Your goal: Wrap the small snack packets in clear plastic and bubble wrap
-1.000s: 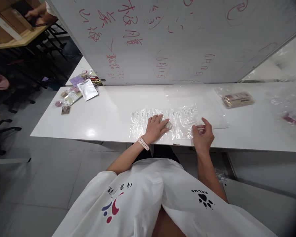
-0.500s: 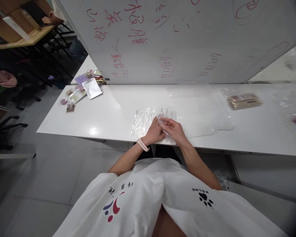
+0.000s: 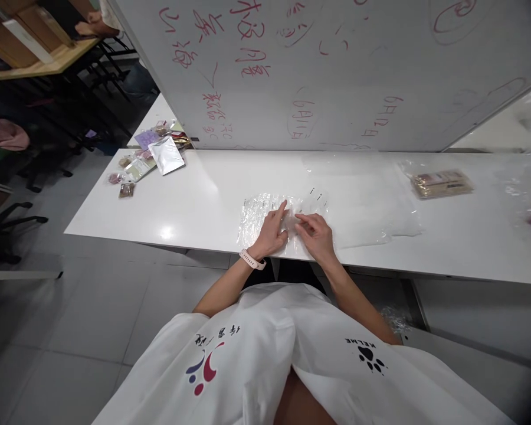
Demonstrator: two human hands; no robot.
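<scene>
A crinkled clear plastic film (image 3: 254, 221) with a row of small black marks lies at the front edge of the white table. My left hand (image 3: 272, 231), with a pink band on its wrist, rests on this film, its index finger stretched forward and its thumb apart. Close beside it, my right hand (image 3: 317, 237) pinches the film between thumb and fingers. The film's right part is raised and skewed there. A larger smooth clear plastic sheet (image 3: 367, 203) is spread flat to the right of my right hand.
On the white table (image 3: 194, 206), a silver pouch (image 3: 167, 156) and several small packets (image 3: 127, 189) lie at left. A clear-wrapped bundle of tan sticks (image 3: 442, 183) lies at right. A whiteboard (image 3: 336, 77) with red writing stands behind. Another person's hand (image 3: 91, 26) shows far left.
My two hands have moved slightly apart, and my left index finger has straightened. The marked film's right part has turned, so its black marks now slant.
</scene>
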